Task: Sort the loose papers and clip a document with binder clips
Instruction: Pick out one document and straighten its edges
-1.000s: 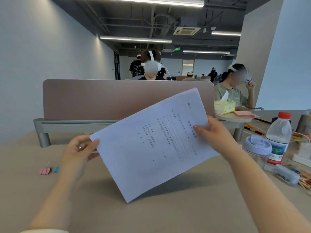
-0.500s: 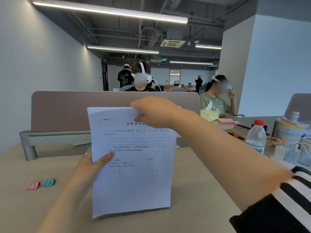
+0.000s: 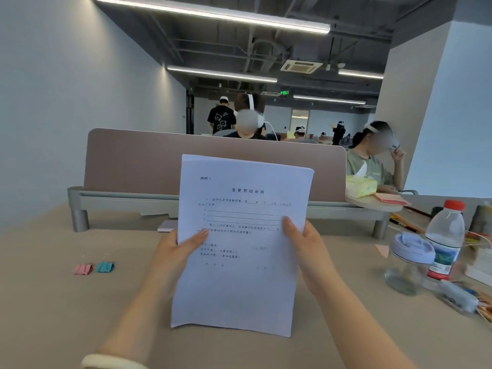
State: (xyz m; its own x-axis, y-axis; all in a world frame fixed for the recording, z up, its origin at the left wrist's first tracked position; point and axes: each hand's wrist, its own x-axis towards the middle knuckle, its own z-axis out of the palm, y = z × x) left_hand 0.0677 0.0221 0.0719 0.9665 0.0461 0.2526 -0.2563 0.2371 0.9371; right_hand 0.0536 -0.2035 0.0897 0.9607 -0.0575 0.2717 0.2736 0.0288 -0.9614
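I hold a stack of white printed papers [image 3: 239, 283] upright, its bottom edge down near the beige desk [image 3: 66, 315]. My left hand [image 3: 174, 250] grips the left edge, thumb across the front. On the right edge sits my right hand [image 3: 303, 243], also gripping with the thumb on the front. A pink binder clip [image 3: 83, 269] and a teal binder clip [image 3: 105, 266] lie side by side on the desk to the left, apart from both hands.
A brown divider panel [image 3: 138, 161] runs across the back of the desk. At the right stand a water bottle [image 3: 444, 238], a lidded glass jar [image 3: 407, 265], a tissue box [image 3: 360, 186] and small clutter. People sit beyond the divider.
The papers turned from tilted to upright. My right hand came down from the top edge to the right side. The view shifted, so the clips and papers appear nearer the centre.
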